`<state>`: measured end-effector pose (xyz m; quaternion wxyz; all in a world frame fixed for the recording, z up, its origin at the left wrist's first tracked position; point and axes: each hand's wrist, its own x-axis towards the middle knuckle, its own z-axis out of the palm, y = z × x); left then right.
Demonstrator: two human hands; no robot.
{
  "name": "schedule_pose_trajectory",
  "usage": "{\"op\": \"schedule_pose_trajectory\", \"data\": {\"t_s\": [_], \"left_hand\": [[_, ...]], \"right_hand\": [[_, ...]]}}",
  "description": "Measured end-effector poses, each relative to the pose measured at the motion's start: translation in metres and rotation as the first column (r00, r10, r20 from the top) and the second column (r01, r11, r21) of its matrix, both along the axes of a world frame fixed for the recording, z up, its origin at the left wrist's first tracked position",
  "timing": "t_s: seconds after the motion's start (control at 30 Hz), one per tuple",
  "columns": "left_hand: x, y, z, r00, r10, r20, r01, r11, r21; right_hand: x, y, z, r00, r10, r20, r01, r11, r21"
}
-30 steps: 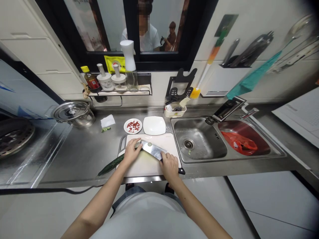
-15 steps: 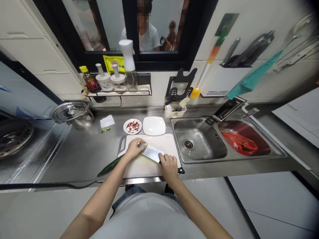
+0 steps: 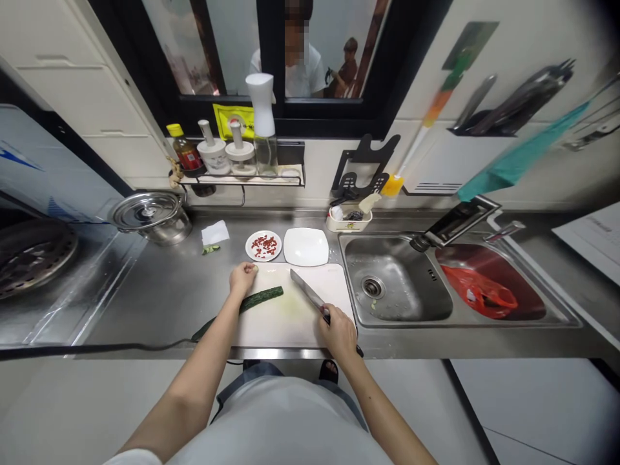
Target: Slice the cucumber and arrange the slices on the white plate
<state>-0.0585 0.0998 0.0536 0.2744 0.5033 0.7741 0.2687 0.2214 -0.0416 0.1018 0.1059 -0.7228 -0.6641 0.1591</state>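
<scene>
My right hand point(image 3: 338, 329) grips the black handle of a cleaver point(image 3: 309, 289), its blade turned nearly edge-on over the white cutting board point(image 3: 310, 332). My left hand point(image 3: 242, 279) is closed at the board's upper left, fingertips pinched together; whatever they may hold is too small to make out. Below that hand a dark green cucumber point(image 3: 264, 296) lies slantwise, one end on the board and the other past its left edge, partly hidden by my left forearm. A damp greenish patch marks the board between cucumber and cleaver.
Behind the board are a small plate of chopped red pieces point(image 3: 263, 246) and a white square plate point(image 3: 305, 247). The sink point(image 3: 397, 284) adjoins on the right. A lidded steel pot point(image 3: 155, 216) and white paper point(image 3: 215, 232) stand left. People show in the window point(image 3: 303, 71).
My left hand has left the blade and moved left. The cleaver has turned from flat to nearly edge-on, and the cucumber's end on the board now shows.
</scene>
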Motion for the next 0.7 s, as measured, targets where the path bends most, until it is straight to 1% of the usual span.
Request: {"op": "schedule_pose_trajectory", "data": {"t_s": [0.13,0.3,0.53,0.7], "left_hand": [[0.003,0.009,-0.007,0.998,-0.021,-0.064,0.020,0.999,-0.027],[0.006,0.016,-0.013,0.989,-0.048,-0.142,0.041,0.998,-0.054],[0.001,0.016,-0.016,0.979,-0.076,-0.191,0.075,0.997,-0.012],[0.000,0.016,-0.018,0.973,-0.095,-0.210,0.095,0.995,-0.014]], "right_hand": [[-0.004,0.002,0.000,0.998,-0.025,-0.055,0.024,0.999,-0.027],[-0.008,0.002,0.000,0.997,-0.029,-0.067,0.026,0.998,-0.051],[-0.007,0.000,0.000,0.997,-0.053,-0.060,0.049,0.996,-0.075],[-0.007,-0.001,-0.001,0.998,-0.050,-0.045,0.046,0.995,-0.087]]}}
